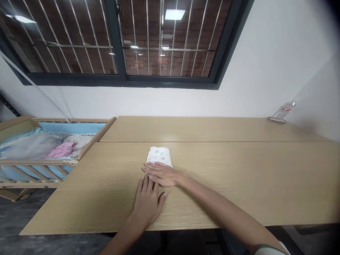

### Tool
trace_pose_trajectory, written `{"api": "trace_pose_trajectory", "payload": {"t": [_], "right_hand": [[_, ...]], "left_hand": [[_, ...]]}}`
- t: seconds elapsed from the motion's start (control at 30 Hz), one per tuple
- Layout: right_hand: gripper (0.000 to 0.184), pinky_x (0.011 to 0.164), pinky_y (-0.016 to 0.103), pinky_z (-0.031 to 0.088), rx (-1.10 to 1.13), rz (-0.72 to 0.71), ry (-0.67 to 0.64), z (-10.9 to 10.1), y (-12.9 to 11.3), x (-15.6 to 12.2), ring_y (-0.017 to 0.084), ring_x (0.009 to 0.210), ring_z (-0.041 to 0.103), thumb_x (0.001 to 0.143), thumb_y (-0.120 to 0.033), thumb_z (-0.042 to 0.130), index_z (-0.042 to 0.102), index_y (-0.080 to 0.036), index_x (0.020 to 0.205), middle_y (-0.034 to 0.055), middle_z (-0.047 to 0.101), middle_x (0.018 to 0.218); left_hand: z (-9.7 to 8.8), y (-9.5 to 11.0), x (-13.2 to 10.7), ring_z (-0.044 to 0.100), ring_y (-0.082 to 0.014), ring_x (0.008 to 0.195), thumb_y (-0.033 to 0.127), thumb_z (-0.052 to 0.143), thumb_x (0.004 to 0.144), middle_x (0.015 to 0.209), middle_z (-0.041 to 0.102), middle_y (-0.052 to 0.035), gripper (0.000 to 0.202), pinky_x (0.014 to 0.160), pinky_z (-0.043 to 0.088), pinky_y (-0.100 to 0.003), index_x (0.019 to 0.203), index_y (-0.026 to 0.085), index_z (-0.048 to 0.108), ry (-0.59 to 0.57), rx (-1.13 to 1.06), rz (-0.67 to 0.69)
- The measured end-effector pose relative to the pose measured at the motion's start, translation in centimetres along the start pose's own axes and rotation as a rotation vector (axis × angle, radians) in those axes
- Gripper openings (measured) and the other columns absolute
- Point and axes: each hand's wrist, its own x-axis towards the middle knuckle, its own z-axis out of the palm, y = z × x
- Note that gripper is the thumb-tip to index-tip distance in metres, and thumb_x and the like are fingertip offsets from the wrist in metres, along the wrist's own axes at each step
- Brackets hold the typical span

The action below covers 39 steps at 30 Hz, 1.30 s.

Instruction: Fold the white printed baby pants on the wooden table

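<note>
Your right hand (163, 174) lies flat, fingers stretched out, over the near edge of the folded white cloth (159, 155). Your left hand (147, 202) is palm down just nearer, fingers straight and unclenched, their tips meeting the right hand; whether they also touch the cloth is hard to tell. The cloth sits left of centre on the wooden table (225, 177) before you. Farther left stands a crib (99, 135) holding pink fabric (62, 149); a clear packet (283, 111) sits far right.
</note>
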Motion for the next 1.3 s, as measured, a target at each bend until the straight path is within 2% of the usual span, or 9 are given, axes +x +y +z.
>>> {"api": "trace_pose_trajectory", "payload": {"t": [0.27,0.43,0.63,0.77,0.87,0.93,1.13,1.23,1.3], "right_hand": [[0.063,0.128,0.043,0.005,-0.173,0.102,0.072,-2.8,7.5,2.8,0.022,0.157,0.009,0.106,-0.056,0.026,0.026,-0.026,0.161,0.0045,0.014,0.169],[0.066,0.128,0.043,0.005,-0.194,0.126,0.165,-3.5,9.9,3.5,0.024,0.157,0.012,0.106,-0.057,0.025,0.027,-0.021,0.161,0.0061,0.022,0.168],[0.066,0.127,0.047,0.011,-0.220,0.153,0.335,-3.3,8.2,2.2,0.027,0.156,0.016,0.105,-0.054,0.028,0.028,-0.018,0.160,0.0112,0.023,0.168],[0.049,0.116,0.052,0.033,-0.175,0.182,0.517,-3.1,5.7,-0.2,0.031,0.139,0.043,0.103,-0.043,0.044,0.049,-0.018,0.145,0.0174,0.051,0.148],[0.036,0.106,0.048,0.043,-0.098,0.148,0.426,-3.0,4.3,-2.3,0.029,0.117,0.059,0.100,-0.040,0.051,0.065,-0.017,0.124,0.0143,0.068,0.120],[0.039,0.104,0.045,0.045,-0.032,0.115,0.322,-3.2,3.7,-3.7,0.028,0.116,0.060,0.098,-0.046,0.056,0.066,-0.017,0.123,0.0136,0.067,0.120],[0.096,0.116,0.044,0.036,0.087,0.120,0.091,-3.6,3.6,-6.1,0.033,0.141,0.043,0.070,-0.062,0.083,0.048,-0.019,0.148,0.0164,0.046,0.154],[0.061,0.111,0.044,0.040,0.160,0.126,0.195,-3.3,4.0,-5.8,0.030,0.130,0.054,0.086,-0.054,0.071,0.061,-0.019,0.134,0.0145,0.059,0.142],[0.042,0.100,0.041,0.048,0.242,0.146,0.272,-3.2,4.2,-5.3,0.027,0.110,0.065,0.097,-0.051,0.056,0.068,-0.019,0.120,0.0108,0.071,0.122]], "left_hand": [[0.9,-0.2,-0.2,0.044,-0.0402,0.140,0.049,0.045,0.099,0.152,0.047,-0.0256,0.062,0.110,0.040,-0.058,0.145,0.008,0.051,0.018,0.011,-0.008],[1.1,-0.1,-0.2,0.043,-0.0385,0.141,0.049,0.044,0.099,0.153,0.047,-0.0235,0.061,0.111,0.040,-0.057,0.145,0.010,0.051,0.039,0.003,-0.006],[1.2,-1.9,0.4,0.052,-0.0322,0.134,0.031,0.041,0.101,0.146,0.057,-0.0177,0.043,0.110,0.043,-0.055,0.139,0.016,0.057,0.018,-0.034,0.043],[0.9,-5.3,2.0,0.061,-0.0238,0.121,0.019,0.037,0.102,0.129,0.068,-0.0121,0.036,0.105,0.049,-0.046,0.126,0.017,0.064,-0.062,-0.195,0.153],[0.3,-7.5,3.6,0.064,-0.0207,0.109,0.018,0.038,0.102,0.116,0.071,-0.0090,0.031,0.100,0.052,-0.041,0.112,0.018,0.067,-0.109,-0.298,0.222],[0.0,-8.3,4.6,0.063,-0.0219,0.104,0.020,0.037,0.102,0.108,0.070,-0.0095,0.030,0.097,0.052,-0.041,0.103,0.017,0.067,-0.152,-0.294,0.275],[-1.1,-9.1,7.5,0.062,-0.0219,0.104,0.029,0.026,0.106,0.108,0.068,-0.0090,0.035,0.097,0.048,-0.041,0.110,0.018,0.060,-0.277,-0.474,0.139],[-1.6,-10.1,8.8,0.064,-0.0210,0.098,0.042,0.030,0.105,0.106,0.070,-0.0071,0.037,0.091,0.050,-0.036,0.111,0.020,0.060,-0.345,-0.691,0.024],[-1.8,-11.1,9.4,0.066,-0.0229,0.103,0.051,0.052,0.097,0.111,0.071,-0.0070,0.036,0.092,0.051,-0.034,0.113,0.021,0.063,-0.395,-0.796,0.015]]}}
